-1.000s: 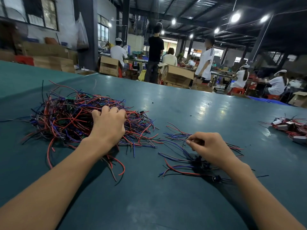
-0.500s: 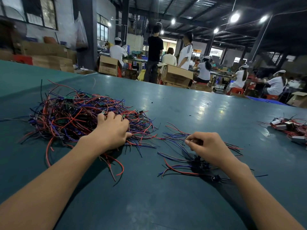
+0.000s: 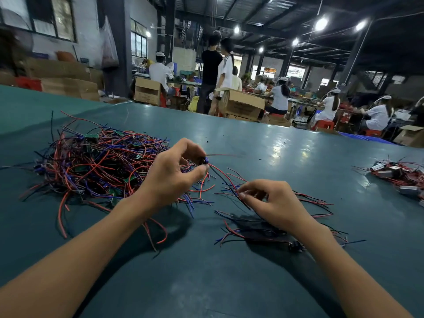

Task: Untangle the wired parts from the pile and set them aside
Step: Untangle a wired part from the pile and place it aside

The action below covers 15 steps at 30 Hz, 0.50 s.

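Teal tabletop (image 3: 206, 283) is filling my feed, with both forearms reaching out over it. Nearest, my right hand (image 3: 275, 203) is hanging over the small set-aside bunch (image 3: 263, 228), its fingers curled and pinching the red and black leads (image 3: 226, 182). Slightly farther, my left hand (image 3: 169, 177) is pinching a small dark wired part (image 3: 205, 160) between thumb and fingertips, lifted at the right edge of the pile (image 3: 96, 164), which is lying on the table's left. Well apart on the right, another cluster of wired blocks (image 3: 399, 177) is sitting. Beyond the table, people are sitting and standing among cardboard boxes (image 3: 243, 104).
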Each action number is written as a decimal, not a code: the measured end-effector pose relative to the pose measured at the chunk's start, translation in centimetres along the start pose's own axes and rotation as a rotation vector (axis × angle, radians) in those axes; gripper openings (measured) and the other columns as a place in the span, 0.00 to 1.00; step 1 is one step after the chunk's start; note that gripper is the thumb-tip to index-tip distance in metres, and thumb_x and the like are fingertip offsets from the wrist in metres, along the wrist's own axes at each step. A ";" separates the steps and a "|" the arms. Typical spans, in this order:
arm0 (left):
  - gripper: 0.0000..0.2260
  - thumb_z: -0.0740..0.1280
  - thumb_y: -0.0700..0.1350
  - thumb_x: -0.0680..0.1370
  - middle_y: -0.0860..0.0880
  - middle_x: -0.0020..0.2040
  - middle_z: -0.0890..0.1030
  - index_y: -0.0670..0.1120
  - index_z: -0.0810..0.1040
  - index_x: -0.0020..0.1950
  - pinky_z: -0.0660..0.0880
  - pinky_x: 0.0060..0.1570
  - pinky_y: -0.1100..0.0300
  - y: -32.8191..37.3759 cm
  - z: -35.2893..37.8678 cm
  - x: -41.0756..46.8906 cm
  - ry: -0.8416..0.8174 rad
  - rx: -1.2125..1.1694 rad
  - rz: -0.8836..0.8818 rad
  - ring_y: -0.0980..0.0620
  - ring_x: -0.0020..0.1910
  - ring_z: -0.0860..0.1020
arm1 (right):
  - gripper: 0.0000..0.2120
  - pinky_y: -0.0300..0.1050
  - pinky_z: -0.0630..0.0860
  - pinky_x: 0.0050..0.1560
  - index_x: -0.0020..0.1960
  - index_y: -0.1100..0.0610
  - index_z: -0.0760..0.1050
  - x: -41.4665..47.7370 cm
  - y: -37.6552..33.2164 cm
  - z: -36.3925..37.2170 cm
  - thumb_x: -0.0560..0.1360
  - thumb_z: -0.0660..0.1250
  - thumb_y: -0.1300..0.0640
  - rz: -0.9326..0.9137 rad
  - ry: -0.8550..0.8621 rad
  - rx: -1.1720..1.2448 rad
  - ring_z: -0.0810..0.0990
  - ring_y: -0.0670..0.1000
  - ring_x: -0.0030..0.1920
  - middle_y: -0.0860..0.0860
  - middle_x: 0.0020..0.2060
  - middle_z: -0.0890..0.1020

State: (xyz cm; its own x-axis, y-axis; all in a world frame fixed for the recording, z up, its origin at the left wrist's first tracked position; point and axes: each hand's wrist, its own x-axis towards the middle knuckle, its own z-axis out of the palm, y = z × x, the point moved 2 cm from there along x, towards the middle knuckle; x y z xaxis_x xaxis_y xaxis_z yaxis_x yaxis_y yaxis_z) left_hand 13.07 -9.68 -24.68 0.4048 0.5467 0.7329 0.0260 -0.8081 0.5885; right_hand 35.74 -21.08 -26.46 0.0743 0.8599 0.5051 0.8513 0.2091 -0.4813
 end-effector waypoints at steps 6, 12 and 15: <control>0.11 0.76 0.37 0.69 0.42 0.47 0.81 0.45 0.79 0.48 0.76 0.40 0.59 -0.2 0.1 0.6 0.091 -0.913 -0.418 0.49 0.42 0.80 | 0.08 0.41 0.77 0.39 0.49 0.57 0.86 0.3 -1.5 0.2 0.75 0.72 0.68 0.091 -0.060 0.456 0.79 0.50 0.34 0.52 0.36 0.86; 0.07 0.72 0.39 0.72 0.47 0.42 0.82 0.46 0.82 0.50 0.79 0.41 0.57 0.3 1.6 0.0 -0.138 -1.156 -0.601 0.52 0.40 0.81 | 0.11 0.39 0.71 0.33 0.51 0.57 0.87 0.6 -1.7 -0.7 0.75 0.68 0.67 0.179 -0.116 0.889 0.78 0.51 0.33 0.56 0.37 0.84; 0.09 0.71 0.40 0.74 0.47 0.46 0.83 0.46 0.85 0.52 0.82 0.45 0.55 0.7 2.4 -0.5 -0.243 -1.236 -0.658 0.51 0.43 0.83 | 0.12 0.40 0.70 0.32 0.54 0.58 0.86 0.5 -1.8 -0.7 0.73 0.67 0.63 0.193 -0.117 0.961 0.78 0.52 0.33 0.56 0.38 0.84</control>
State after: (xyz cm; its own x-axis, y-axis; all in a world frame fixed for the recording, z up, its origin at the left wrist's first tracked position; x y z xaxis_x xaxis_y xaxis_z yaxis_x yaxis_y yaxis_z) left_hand 15.05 -11.07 -25.45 0.7803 0.5887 0.2111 -0.4831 0.3530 0.8013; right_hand 34.60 -21.34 -24.82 0.0718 0.9488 0.3077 0.0419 0.3053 -0.9513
